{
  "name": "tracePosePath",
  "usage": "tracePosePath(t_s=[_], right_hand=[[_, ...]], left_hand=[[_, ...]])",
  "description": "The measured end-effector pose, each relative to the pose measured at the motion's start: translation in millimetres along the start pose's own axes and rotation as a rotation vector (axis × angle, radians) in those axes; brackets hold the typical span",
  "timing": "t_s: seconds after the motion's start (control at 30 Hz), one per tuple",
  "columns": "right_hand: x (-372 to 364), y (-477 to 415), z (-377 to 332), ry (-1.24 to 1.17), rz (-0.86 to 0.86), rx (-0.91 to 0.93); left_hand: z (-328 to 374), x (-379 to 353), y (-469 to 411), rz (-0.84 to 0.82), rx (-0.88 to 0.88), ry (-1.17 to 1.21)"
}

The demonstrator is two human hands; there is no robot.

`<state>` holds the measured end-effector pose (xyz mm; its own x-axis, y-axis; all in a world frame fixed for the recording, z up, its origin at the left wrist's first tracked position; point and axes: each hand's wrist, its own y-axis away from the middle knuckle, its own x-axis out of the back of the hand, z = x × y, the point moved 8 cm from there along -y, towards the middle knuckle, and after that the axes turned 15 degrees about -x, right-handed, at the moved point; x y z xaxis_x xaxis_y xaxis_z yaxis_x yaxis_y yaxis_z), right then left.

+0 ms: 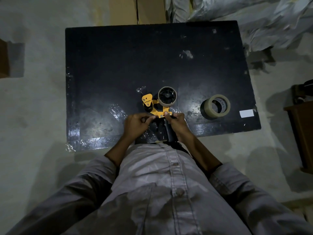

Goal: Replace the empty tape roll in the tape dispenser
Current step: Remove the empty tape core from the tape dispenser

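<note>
A yellow and black tape dispenser (156, 107) lies near the front edge of the black table (118, 65). An empty cardboard roll (167, 98) sits on its black hub. My right hand (177, 123) is closed around the dispenser's black handle, thumb on the yellow frame. My left hand (137, 123) pinches the near edge of the yellow frame with its fingertips. A full roll of tape (216, 106) stands on the table to the right, apart from both hands.
Clear tape scraps (118, 111) stick to the table near the dispenser. A white label (246, 113) lies at the right front corner. Crumpled plastic sheeting (254, 19) lies beyond the table. Brown furniture (301, 126) stands at the right.
</note>
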<state>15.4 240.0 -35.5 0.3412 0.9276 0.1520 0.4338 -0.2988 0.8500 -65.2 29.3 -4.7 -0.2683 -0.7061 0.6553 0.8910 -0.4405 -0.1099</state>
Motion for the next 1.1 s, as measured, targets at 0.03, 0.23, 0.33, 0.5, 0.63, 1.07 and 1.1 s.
tracePosePath(t_s=[0.03, 0.23, 0.33, 0.5, 0.63, 1.07, 1.1], right_hand=[[0.8, 0.1, -1.7, 0.003, 0.007, 0.021], [29.7, 0.8, -36.2, -0.091, 0.09, 0.069], [38.8, 5.2, -60.2, -0.09, 0.099, 0.102], [43.3, -13.6, -74.7, -0.104, 0.033, 0.057], [39.3, -29.1, -79.2, -0.088, -0.042, -0.007], [21.6, -54.9, -66.3, -0.19, -0.032, -0.059], [20.8, -55.0, -67.0, -0.196, -0.029, -0.051]], left_hand=[[1.1, 3.8, -5.6, 0.003, 0.026, 0.046], [29.3, 33.7, -87.9, -0.002, -0.006, 0.19], [47.5, 34.2, -136.0, -0.047, -0.089, 0.088], [29.1, -13.4, -180.2, -0.381, -0.052, -0.001], [11.3, -51.3, -172.2, -0.682, 0.125, 0.178], [0.8, -59.1, -172.7, -0.736, 0.142, 0.285], [1.0, -58.4, -171.6, -0.74, 0.147, 0.304]])
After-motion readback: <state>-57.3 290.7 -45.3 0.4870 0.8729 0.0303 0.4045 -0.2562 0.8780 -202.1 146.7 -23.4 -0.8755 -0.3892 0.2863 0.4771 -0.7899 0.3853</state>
